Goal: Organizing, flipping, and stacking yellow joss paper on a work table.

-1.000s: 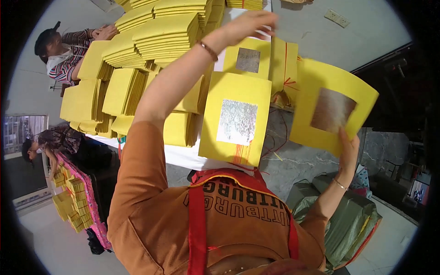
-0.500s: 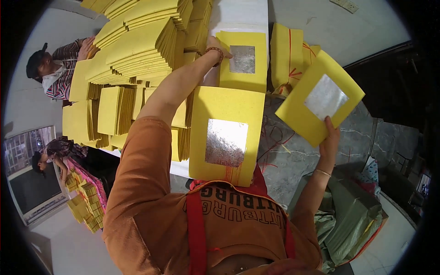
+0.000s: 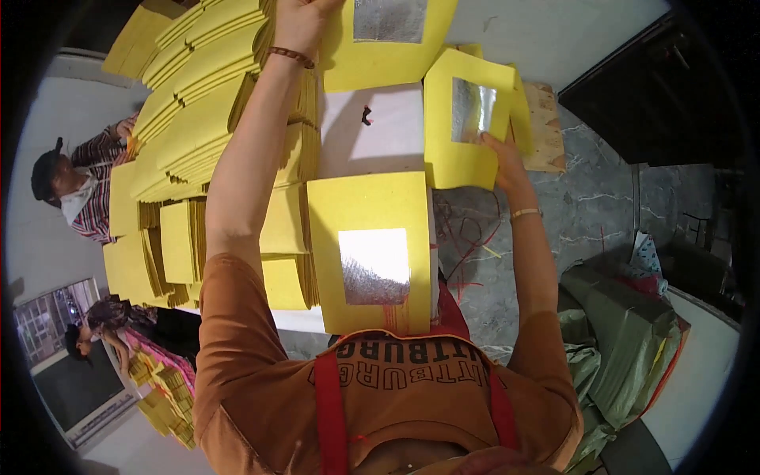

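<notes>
We look down past a brown shirt [image 3: 412,404] with red straps [image 3: 330,412] at two bare hands, held well apart over and beside a white surface [image 3: 340,150]. The left hand [image 3: 305,20], with a dark band at its wrist, pinches the left edge of the upper yellow sheet [image 3: 388,65], above the far part of the surface; the top of our view cuts off part of both. The right hand [image 3: 509,162] is clamped on the lower right of the right-hand yellow sheet [image 3: 441,142], thumb on top, just past the right edge of the surface. The near yellow sheet [image 3: 368,204] lies untouched at the near right corner. We see a silver rectangle on each of these three sheets.

Between the upper and near sheets we make out a small black object [image 3: 366,115] on the surface. Tall stacks of yellow sheets [image 3: 210,107] crowd its left side, where a person in striped sleeves [image 3: 91,190] stands at the left edge. Beyond the right edge, red cords [image 3: 467,226] trail over the grey floor [image 3: 554,229], near a green-wrapped bundle [image 3: 621,340].
</notes>
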`<state>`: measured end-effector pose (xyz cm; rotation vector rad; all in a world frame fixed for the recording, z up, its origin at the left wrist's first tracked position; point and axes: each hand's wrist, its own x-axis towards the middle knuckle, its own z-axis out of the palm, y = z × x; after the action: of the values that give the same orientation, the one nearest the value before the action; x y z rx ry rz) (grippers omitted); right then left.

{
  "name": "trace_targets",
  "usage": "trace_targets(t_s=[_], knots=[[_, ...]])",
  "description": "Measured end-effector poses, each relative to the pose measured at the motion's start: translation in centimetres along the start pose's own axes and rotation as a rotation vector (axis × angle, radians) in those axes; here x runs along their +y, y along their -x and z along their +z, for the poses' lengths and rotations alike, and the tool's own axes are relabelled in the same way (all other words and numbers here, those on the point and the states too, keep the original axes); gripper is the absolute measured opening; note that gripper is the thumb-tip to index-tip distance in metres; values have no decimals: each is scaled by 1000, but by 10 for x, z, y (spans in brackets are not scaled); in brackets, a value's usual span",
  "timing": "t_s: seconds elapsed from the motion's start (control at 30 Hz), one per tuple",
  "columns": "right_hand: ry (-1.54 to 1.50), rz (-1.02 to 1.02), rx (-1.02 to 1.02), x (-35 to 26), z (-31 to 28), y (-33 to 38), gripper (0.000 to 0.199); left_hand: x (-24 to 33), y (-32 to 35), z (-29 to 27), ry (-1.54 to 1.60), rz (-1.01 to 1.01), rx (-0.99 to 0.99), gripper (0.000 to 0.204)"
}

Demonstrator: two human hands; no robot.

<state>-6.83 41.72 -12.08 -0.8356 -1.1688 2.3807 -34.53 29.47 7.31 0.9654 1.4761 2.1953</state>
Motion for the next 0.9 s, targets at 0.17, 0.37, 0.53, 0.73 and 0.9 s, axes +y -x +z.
trace_targets(t_s=[0.17, 0.37, 0.53, 0.73, 0.9], knots=[[-12, -23, -44, 4, 15, -62, 30, -31, -11, -19, 63, -226, -137, 20], [2, 19, -80, 57, 25, -91, 26, -95, 10, -29, 137, -489, -141, 26], [-129, 175, -189, 59, 31, -89, 26, -155, 49, -59, -196, -708, -69, 32], [-205, 267, -139, 47, 38, -77, 36, -177, 74, -68, -385, -783, 32, 49], [-250, 263, -92, 31, 49, -69, 43, -175, 79, -55, -462, -673, 9, 52]])
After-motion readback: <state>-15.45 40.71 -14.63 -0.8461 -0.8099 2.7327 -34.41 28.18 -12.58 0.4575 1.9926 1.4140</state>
